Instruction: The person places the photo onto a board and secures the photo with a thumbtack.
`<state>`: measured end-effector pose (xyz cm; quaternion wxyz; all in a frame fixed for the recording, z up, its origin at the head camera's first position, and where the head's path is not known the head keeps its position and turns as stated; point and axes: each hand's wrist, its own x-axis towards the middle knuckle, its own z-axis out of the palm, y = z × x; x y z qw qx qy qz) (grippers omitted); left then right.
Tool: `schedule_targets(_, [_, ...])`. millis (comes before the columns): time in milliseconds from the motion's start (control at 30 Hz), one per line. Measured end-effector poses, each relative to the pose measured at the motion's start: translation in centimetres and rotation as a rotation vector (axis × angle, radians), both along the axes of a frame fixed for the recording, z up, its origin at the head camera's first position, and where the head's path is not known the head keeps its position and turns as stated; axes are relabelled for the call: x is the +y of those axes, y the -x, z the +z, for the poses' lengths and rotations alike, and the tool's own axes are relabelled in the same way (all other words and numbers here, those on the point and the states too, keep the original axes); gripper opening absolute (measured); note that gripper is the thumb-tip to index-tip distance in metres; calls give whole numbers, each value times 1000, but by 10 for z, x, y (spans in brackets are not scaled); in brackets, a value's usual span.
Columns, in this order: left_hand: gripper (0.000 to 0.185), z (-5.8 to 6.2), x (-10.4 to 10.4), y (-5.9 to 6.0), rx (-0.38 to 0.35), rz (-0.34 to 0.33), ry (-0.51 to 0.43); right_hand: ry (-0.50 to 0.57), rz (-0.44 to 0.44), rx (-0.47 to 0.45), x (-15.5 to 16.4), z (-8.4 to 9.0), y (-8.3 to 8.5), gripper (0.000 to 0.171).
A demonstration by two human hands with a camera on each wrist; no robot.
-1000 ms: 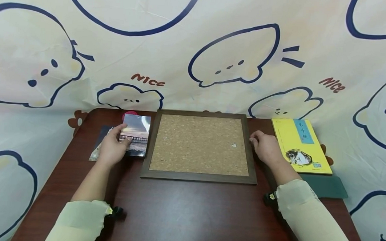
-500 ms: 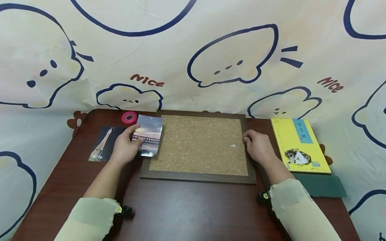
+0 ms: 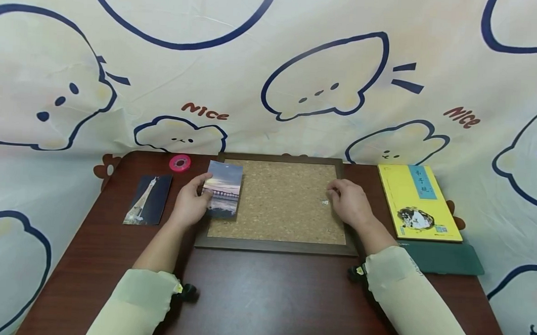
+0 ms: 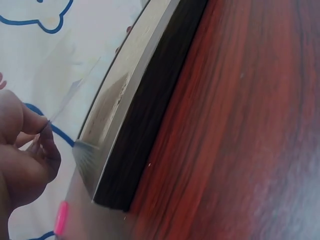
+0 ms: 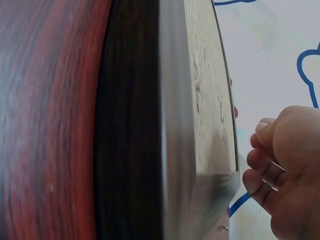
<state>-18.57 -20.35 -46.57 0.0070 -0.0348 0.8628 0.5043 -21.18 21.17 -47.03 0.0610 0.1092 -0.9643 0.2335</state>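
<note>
The left hand (image 3: 189,204) pinches the sea photo (image 3: 223,189), which has moved from left of the cork board (image 3: 274,223) to over its left edge, so it seems ready to be placed. The right hand (image 3: 348,204) has slid onto the board's right part with curled fingers. Whether it holds a pin is too small to tell.

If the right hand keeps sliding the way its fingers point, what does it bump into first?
Probably the small pale fleck on the cork board, lying just beyond the right hand and its fingertips. Farther along is the photo in the left hand. Height is hard to judge.
</note>
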Motion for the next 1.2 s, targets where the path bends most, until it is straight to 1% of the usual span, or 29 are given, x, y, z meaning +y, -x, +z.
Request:
schedule_targets(333, [47, -8, 12, 8, 6, -48, 26, 26, 21, -3, -16, -4, 4, 12])
schedule_targets(433, [47, -10, 17, 10, 0, -53, 35, 28, 24, 4, -21, -4, 6, 12])
schedule_targets(600, [47, -11, 25, 13, -19, -50, 41, 40, 28, -9, -31, -3, 8, 11])
schedule_targets(700, [48, -12, 29, 15, -13, -53, 53, 46, 29, -22, -38, -3, 11, 13])
schedule_targets(900, [53, -18, 37, 20, 23, -79, 127, 47, 34, -61, -53, -3, 16, 16])
schedule_targets(1000, [55, -19, 41, 21, 36, -88, 169, 35, 41, -55, -60, -2, 18, 16])
schedule_targets(1100, [59, -20, 42, 22, 34, -100, 198, 15, 48, -46, -67, -1, 20, 18])
schedule_targets(1200, [63, -20, 44, 23, 29, -118, 243, 9, 39, -68, -75, 1, 21, 19])
